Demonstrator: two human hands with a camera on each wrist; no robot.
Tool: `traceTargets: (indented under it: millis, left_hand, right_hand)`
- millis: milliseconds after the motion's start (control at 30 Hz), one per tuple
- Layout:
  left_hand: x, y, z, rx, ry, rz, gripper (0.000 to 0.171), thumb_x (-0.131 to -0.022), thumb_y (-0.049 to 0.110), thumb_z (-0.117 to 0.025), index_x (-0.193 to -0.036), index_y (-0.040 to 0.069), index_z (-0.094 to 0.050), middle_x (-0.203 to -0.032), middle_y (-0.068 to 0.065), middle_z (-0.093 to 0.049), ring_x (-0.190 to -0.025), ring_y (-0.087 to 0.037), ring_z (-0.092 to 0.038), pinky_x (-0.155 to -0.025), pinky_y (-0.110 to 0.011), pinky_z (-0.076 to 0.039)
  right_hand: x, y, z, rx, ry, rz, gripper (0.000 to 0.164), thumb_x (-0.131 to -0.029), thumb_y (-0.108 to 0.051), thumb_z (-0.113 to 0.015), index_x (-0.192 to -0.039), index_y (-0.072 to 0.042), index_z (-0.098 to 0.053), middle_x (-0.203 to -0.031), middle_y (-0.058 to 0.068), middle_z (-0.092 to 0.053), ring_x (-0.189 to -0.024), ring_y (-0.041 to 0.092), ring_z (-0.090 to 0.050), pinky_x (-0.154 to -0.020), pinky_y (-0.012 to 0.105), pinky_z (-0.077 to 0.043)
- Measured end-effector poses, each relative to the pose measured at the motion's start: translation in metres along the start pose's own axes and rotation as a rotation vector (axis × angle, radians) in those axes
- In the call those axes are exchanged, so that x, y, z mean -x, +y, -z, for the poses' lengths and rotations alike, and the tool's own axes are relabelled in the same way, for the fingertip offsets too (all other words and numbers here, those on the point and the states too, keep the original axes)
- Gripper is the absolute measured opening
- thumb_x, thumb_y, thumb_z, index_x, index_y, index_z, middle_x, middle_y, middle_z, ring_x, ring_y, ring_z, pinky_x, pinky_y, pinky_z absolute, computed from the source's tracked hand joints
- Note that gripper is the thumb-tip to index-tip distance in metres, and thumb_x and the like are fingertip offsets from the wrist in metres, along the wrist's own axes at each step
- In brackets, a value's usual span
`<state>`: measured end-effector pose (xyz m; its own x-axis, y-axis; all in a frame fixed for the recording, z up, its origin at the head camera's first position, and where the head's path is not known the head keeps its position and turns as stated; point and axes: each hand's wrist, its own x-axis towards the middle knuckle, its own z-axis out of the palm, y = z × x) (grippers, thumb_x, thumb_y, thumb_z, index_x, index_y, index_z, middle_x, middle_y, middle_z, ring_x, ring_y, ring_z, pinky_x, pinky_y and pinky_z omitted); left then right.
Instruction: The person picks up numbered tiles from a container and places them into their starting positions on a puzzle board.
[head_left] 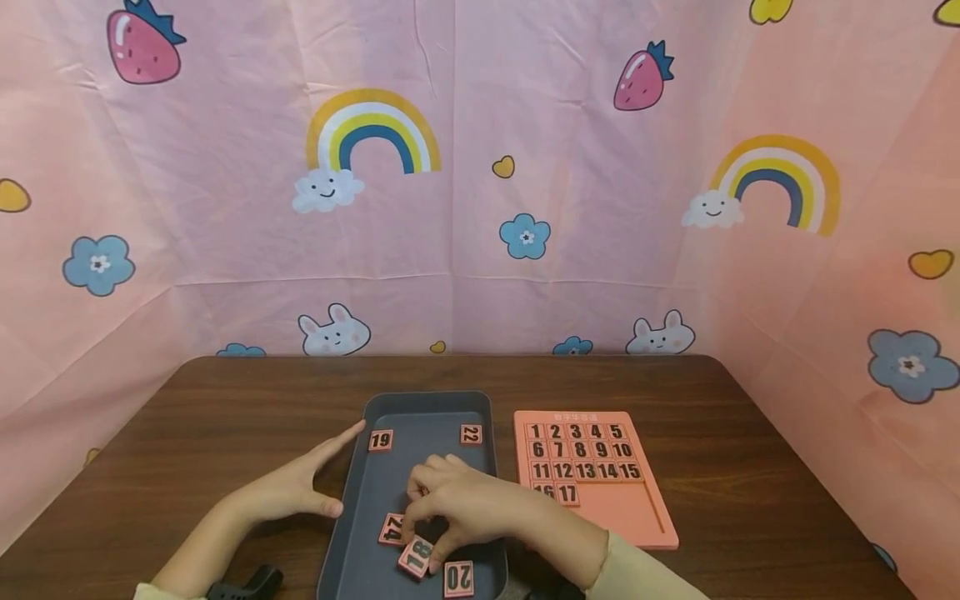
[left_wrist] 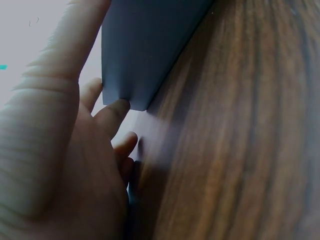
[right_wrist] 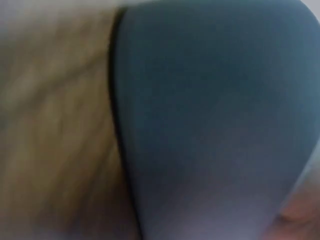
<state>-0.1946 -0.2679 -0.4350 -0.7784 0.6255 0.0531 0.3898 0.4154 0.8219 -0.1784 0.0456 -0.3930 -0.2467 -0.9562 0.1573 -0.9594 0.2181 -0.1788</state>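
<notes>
In the head view my right hand [head_left: 461,504] pinches the pink number tile 18 [head_left: 416,557] between thumb and fingers, over the dark grey tray [head_left: 427,403]. Tile 24 [head_left: 391,528] lies just left of those fingers, and tile 20 [head_left: 459,578] is nearer me. Toward the tray's far end are tile 19 [head_left: 380,440] and tile 22 [head_left: 471,433]. My left hand [head_left: 288,492] rests against the tray's left side with thumb and fingers spread; the left wrist view shows its fingertips [left_wrist: 114,117] at the tray wall. The right wrist view is blurred, mostly tray wall.
Right of the tray lies a pink number board [head_left: 622,517]. Its tiles run in order from 1 through 17, and my right forearm partly covers tile 16. Beneath everything is a brown wooden table [head_left: 255,408], with a patterned pink cloth [head_left: 465,308] hanging behind it.
</notes>
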Motion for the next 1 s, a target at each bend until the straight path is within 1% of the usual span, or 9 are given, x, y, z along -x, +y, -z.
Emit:
traceTargets:
  millis: [200,333,467,633,733,800,900,1000]
  left_hand:
    - [0.000,-0.001,-0.002,-0.006,-0.001,0.002,0.102,-0.081,0.046,-0.074,-0.156,0.023,-0.008,-0.156,-0.021,-0.010,-0.135,-0.053,-0.011,-0.089,-0.079,-0.019]
    - [0.001,-0.001,-0.001,-0.005,0.002,0.005,0.103,-0.080,0.047,-0.074,-0.156,0.023,-0.009,-0.156,-0.021,-0.010,-0.135,-0.054,-0.011,-0.089,-0.079,-0.019]
    - [0.000,-0.002,0.000,-0.005,0.002,-0.002,0.103,-0.080,0.048,-0.074,-0.156,0.022,-0.008,-0.156,-0.021,-0.009,-0.135,-0.053,-0.010,-0.089,-0.079,-0.018]
    - [0.000,0.000,0.000,0.004,0.001,-0.001,0.103,-0.080,0.048,-0.074,-0.156,0.021,-0.009,-0.156,-0.022,-0.009,-0.135,-0.053,-0.010,-0.090,-0.079,-0.016]
    - [-0.001,0.000,0.000,0.010,-0.002,0.004,0.103,-0.080,0.047,-0.074,-0.156,0.021,-0.009,-0.156,-0.022,-0.009,-0.135,-0.054,-0.009,-0.090,-0.080,-0.016]
    - [-0.001,0.000,0.000,0.013,-0.003,0.009,0.103,-0.080,0.047,-0.074,-0.156,0.021,-0.009,-0.156,-0.022,-0.008,-0.135,-0.054,-0.009,-0.090,-0.080,-0.016]
    - [0.000,0.000,0.000,0.015,-0.001,0.014,0.103,-0.080,0.045,-0.075,-0.156,0.021,-0.009,-0.157,-0.021,-0.009,-0.136,-0.053,-0.009,-0.090,-0.079,-0.016]
    - [0.000,-0.001,0.000,0.012,0.004,0.012,0.103,-0.080,0.043,-0.076,-0.156,0.021,-0.009,-0.157,-0.021,-0.009,-0.136,-0.051,-0.009,-0.091,-0.079,-0.016]
  right_hand:
    - [0.017,-0.006,0.014,0.048,0.097,-0.082,0.038,-0.065,-0.050,-0.081,-0.094,-0.030,-0.070,-0.094,-0.011,-0.038,-0.088,0.005,-0.032,-0.076,0.019,-0.024]
    - [0.034,-0.004,0.021,0.043,0.152,-0.143,0.038,-0.063,-0.047,-0.084,-0.092,-0.028,-0.071,-0.095,-0.011,-0.038,-0.092,0.007,-0.034,-0.077,0.022,-0.026]
    - [0.053,-0.003,0.027,0.008,0.194,-0.214,0.037,-0.061,-0.044,-0.086,-0.091,-0.027,-0.071,-0.096,-0.012,-0.037,-0.094,0.008,-0.035,-0.078,0.025,-0.028]
    - [0.077,-0.002,0.036,-0.045,0.231,-0.313,0.036,-0.061,-0.041,-0.087,-0.089,-0.027,-0.069,-0.098,-0.014,-0.038,-0.094,0.008,-0.034,-0.080,0.030,-0.032]
    - [0.091,-0.002,0.040,-0.048,0.257,-0.364,0.036,-0.061,-0.042,-0.087,-0.088,-0.029,-0.067,-0.100,-0.015,-0.039,-0.095,0.008,-0.034,-0.081,0.032,-0.033]
    - [0.101,-0.002,0.043,-0.046,0.286,-0.384,0.037,-0.059,-0.042,-0.088,-0.087,-0.030,-0.067,-0.099,-0.014,-0.039,-0.095,0.008,-0.034,-0.080,0.033,-0.033]
    - [0.116,0.000,0.044,-0.038,0.337,-0.389,0.038,-0.058,-0.040,-0.089,-0.086,-0.031,-0.066,-0.096,-0.014,-0.038,-0.093,0.009,-0.034,-0.078,0.034,-0.031]
    - [0.131,0.005,0.043,-0.023,0.370,-0.406,0.038,-0.058,-0.041,-0.088,-0.086,-0.032,-0.064,-0.095,-0.015,-0.038,-0.093,0.008,-0.033,-0.077,0.034,-0.030]
